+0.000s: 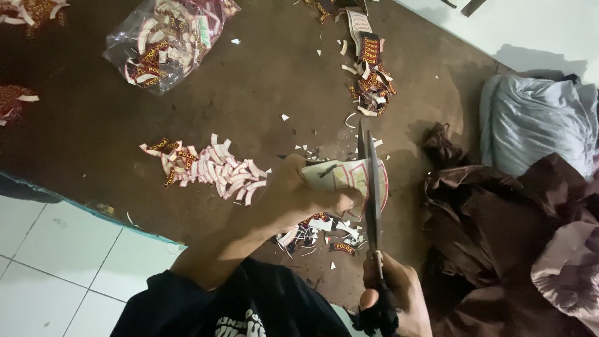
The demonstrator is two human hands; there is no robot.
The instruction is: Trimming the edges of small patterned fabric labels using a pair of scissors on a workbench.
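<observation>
Desk: brown desk (249,112), frame centre.
L hand (306,200): grip pinching label sheet (343,175).
R hand (399,299): grip closed on scissors (372,200); blades run lengthwise up-frame, across sheet's right edge.

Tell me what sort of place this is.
Probably a small home garment or label-trimming workspace. The right hand works scissors through a sheet of patches held by the left hand; cut patches lie piled on the brown mat, beside brown fabric.

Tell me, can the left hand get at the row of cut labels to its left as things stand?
Probably not at once. The left hand is holding the white sheet against the scissors. The mat between it and the row of cut labels is bare, so it only needs to let go.
</observation>
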